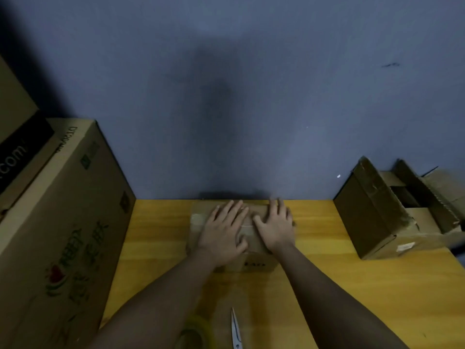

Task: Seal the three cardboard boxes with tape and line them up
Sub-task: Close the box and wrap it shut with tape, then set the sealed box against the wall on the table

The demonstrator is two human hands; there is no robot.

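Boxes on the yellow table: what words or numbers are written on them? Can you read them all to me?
".com" in white on the black band of the tilted cardboard box far left.
Red Chinese characters and a printed code on the big brown cardboard box: too blurred to read.
Small dark print on the small cardboard box under both hands: too small.
White label on the open cardboard box, right: unreadable.

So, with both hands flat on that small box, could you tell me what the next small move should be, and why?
Probably lift one hand, likely the left hand, and reach back for the tape roll near the table's front edge. Both it and the right hand only press the small cardboard box shut, and the scissors lie unused beside the roll. The open box on the right still waits.
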